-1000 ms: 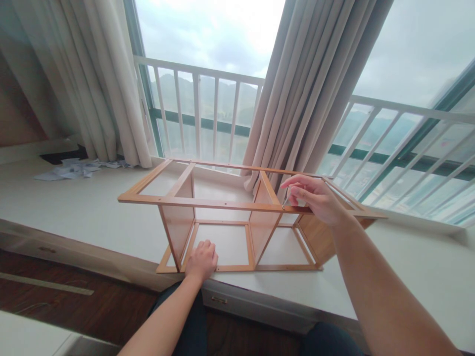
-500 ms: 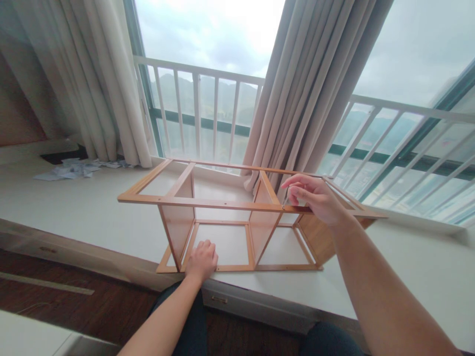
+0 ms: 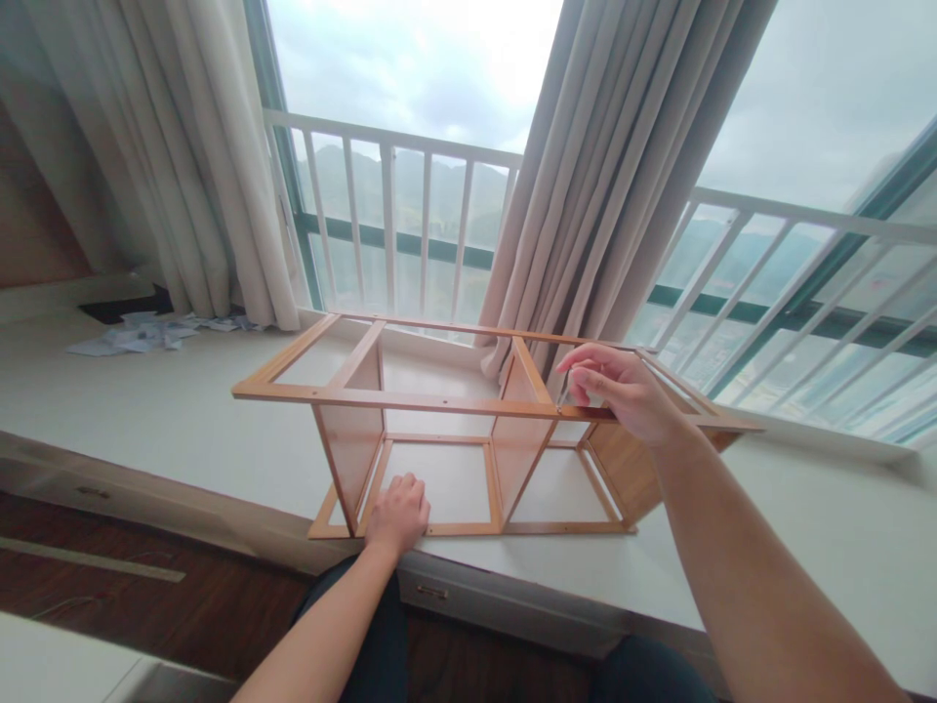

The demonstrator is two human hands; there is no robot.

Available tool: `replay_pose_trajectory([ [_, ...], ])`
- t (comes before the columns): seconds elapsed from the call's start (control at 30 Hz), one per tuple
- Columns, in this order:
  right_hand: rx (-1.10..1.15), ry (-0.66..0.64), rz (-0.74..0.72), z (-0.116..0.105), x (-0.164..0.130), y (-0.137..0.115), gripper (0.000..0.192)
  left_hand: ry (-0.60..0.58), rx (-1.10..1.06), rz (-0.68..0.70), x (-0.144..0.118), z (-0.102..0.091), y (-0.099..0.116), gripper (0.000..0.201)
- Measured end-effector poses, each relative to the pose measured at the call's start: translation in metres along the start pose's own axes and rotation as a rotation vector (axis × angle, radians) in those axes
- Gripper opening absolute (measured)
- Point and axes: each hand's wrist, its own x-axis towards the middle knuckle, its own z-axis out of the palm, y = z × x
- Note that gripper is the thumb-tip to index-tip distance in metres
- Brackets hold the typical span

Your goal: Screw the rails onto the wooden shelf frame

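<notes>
At 6 o'clock my left hand [image 3: 397,515] is pressing, fingers curled, on the bottom rail of the wooden shelf frame [image 3: 439,402] standing on the bench [image 3: 183,420]. Toward 1 o'clock my right hand [image 3: 622,391] is pinching a small fastener at the top rail; dividers are already fitted, this joint seemingly unfinished.
</notes>
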Motion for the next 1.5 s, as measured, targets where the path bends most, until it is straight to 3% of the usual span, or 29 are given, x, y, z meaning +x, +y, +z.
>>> replay_pose_trajectory([
  [0.83, 0.019, 0.029, 0.022, 0.001, 0.000, 0.000, 0.034, 0.033, 0.000, 0.015, 0.001, 0.008, -0.004, 0.021],
  [1.5, -0.028, 0.006, 0.020, 0.002, 0.000, -0.004, 0.046, 0.031, 0.009, 0.013, 0.001, 0.006, -0.002, 0.021],
])
